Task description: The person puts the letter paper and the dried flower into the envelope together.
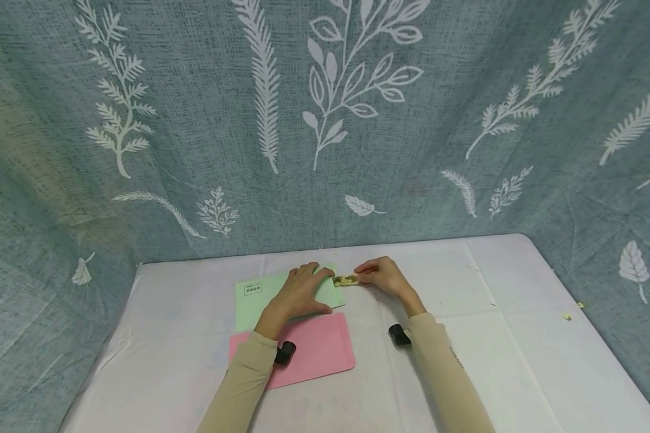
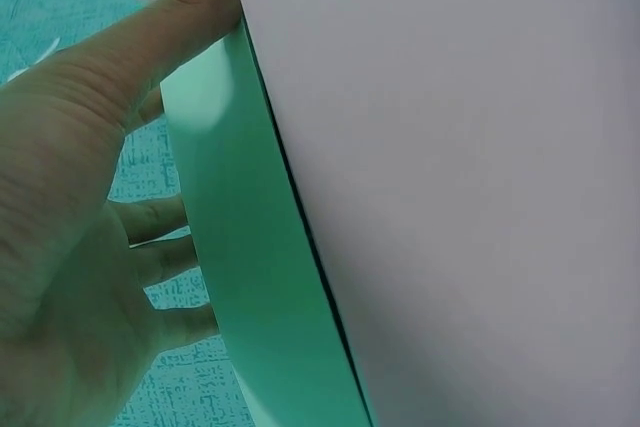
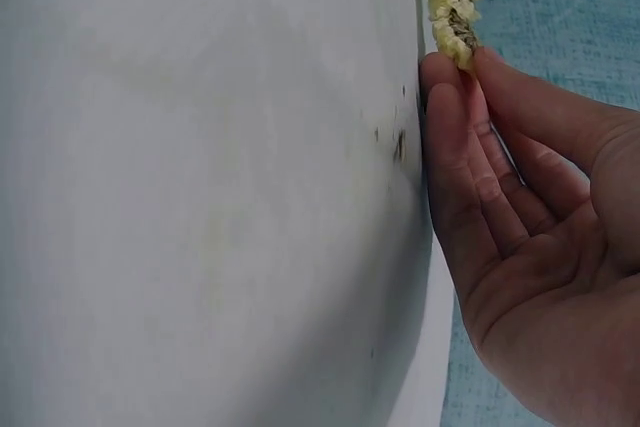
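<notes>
A light green envelope point(image 1: 262, 304) with a small black printed label lies across the upper edge of a pink envelope point(image 1: 319, 349). My left hand point(image 1: 300, 291) spans the green envelope near its right end, thumb at the near edge and fingers at the far edge. In the left wrist view the green envelope point(image 2: 250, 227) bows between thumb and fingers; some fingertips are hidden. My right hand point(image 1: 381, 276) pinches one end of a small pale-yellow sprig of dried flowers point(image 3: 455, 7) between thumb and fingertips. The sprig's other end is at the green envelope's right edge.
A white cloth covers the table point(image 1: 466, 361). Small yellow bits point(image 1: 567, 316) lie near its right edge, and tiny dark specks point(image 3: 400, 145) show beside my right hand. A grey-green curtain point(image 1: 206, 132) with white leaf patterns hangs behind the table.
</notes>
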### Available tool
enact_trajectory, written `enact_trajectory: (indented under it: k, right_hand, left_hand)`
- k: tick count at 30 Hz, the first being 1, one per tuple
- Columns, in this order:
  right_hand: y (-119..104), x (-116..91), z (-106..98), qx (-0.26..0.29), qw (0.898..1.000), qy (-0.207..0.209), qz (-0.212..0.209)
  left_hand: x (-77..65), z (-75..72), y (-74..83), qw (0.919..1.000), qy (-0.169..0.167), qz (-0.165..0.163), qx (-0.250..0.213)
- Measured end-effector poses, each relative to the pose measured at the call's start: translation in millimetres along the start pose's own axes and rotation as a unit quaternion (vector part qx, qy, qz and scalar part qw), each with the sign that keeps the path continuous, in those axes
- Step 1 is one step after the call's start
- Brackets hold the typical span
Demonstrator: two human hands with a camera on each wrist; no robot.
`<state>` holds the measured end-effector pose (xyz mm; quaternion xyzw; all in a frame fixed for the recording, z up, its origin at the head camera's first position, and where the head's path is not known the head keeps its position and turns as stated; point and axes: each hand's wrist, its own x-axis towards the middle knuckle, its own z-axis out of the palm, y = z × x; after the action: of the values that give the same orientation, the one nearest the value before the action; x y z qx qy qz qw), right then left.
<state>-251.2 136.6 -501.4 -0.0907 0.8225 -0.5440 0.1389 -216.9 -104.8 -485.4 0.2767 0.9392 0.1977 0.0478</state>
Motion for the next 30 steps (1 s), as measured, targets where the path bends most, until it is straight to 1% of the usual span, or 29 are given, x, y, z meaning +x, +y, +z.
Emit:
enact_trajectory:
  k: [5,8,12,16,23,30]
  right_hand:
    - [-4,0,3,0.018,1.000,-0.008,-0.001]
    - [-6,-1,3,0.027,1.000,-0.004,0.001]
    - [-5,-1,4,0.036,0.999,0.003,-0.003]
    - [-5,1,6,0.051,0.999,0.004,0.000]
    - [-5,4,13,0.061,0.998,-0.010,-0.009]
    - [-7,6,19,0.071,0.997,-0.014,-0.009]
  left_hand:
    - [0.4,-0.8,1.8,0.9999,-0.013,-0.011,0.000]
    - [0.8,-1.3,3.3,0.9997,-0.018,-0.017,-0.004]
    - [0.3,-1.3,3.8,0.9997,-0.015,-0.020,-0.003]
    - [-0.5,-0.9,3.5,0.9998,-0.012,-0.017,0.000]
    - [-2.4,-1.5,4.1,0.9999,-0.008,-0.009,0.001]
    - [-3.4,-1.6,4.0,1.0000,-0.005,-0.006,0.002]
